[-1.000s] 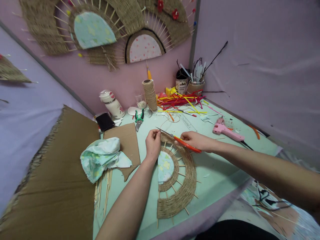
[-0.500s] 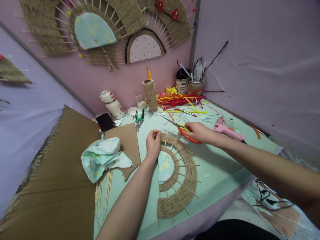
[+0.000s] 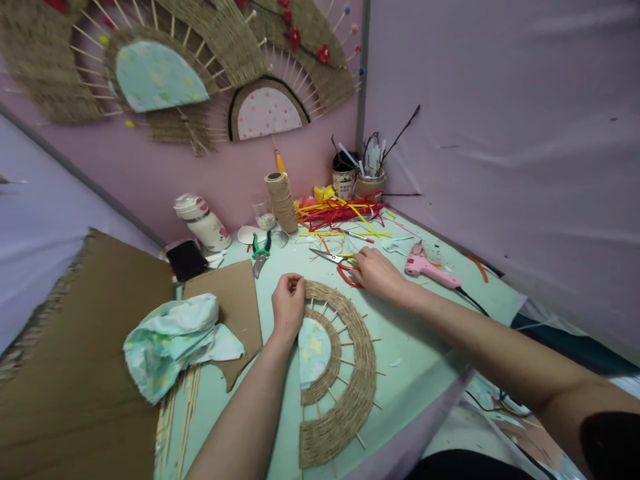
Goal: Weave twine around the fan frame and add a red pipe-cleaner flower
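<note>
A half-round woven fan (image 3: 363, 360) of brown twine on thin sticks lies on the table, with a green floral cloth half-circle (image 3: 314, 350) at its centre. My left hand (image 3: 289, 303) is closed in a pinch at the fan's upper end. Whether it also grips a loose bit of twine, I cannot make out. Beyond the fan, my right hand (image 3: 377, 272) has its fingers on the orange and yellow handles of scissors (image 3: 330, 257). Their blades point left, low over or on the tabletop. The fingertips are partly hidden.
Around the back stand a twine spool (image 3: 281, 203), a white bottle (image 3: 203, 220) and red pipe cleaners (image 3: 330, 213). Green pruners (image 3: 261, 250) lie left of the scissors, a pink glue gun (image 3: 430, 268) right. Crumpled cloth (image 3: 175, 340) rests on cardboard (image 3: 235, 293) at left.
The view has swung slightly right. My right hand has lowered the scissors toward the tabletop, and their loops sit less deep in the hand. My left hand stays at the fan's end.
</note>
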`<state>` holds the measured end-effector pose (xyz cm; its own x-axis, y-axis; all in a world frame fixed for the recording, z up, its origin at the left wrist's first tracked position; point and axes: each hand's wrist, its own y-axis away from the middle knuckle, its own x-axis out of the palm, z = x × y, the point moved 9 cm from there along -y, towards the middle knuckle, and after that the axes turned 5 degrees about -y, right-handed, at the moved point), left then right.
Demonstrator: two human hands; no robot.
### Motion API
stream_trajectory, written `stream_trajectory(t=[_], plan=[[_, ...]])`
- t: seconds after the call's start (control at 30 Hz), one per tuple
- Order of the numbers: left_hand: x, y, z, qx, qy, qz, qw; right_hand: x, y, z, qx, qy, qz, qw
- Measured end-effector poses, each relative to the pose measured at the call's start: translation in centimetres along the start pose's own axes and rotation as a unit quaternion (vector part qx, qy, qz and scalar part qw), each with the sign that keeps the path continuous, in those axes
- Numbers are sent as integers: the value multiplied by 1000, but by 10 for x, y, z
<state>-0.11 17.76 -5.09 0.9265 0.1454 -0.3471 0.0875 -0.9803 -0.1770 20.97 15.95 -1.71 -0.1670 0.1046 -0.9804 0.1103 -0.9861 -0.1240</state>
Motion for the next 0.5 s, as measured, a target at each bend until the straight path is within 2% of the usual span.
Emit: stream_trajectory(t=[0.1,0.2,0.27,0.33,0.5], plan=[[-2,-2,0,1,-20,-5,1000,-21,13,-29,12,11,-8,1000],[-3,-4,5,-9,-13,-4,1000,-33,28,-78,67,37,45,996],[-3,-6,8,-19,4,-2,1000,-32,40,-107,102,54,105,988],[-3,-8,12,-33,25,3,999,-27,50,-127,121,74,151,978],[2,-8,16,-73,92,40,992,-9,60,-143,158,33,188,969]])
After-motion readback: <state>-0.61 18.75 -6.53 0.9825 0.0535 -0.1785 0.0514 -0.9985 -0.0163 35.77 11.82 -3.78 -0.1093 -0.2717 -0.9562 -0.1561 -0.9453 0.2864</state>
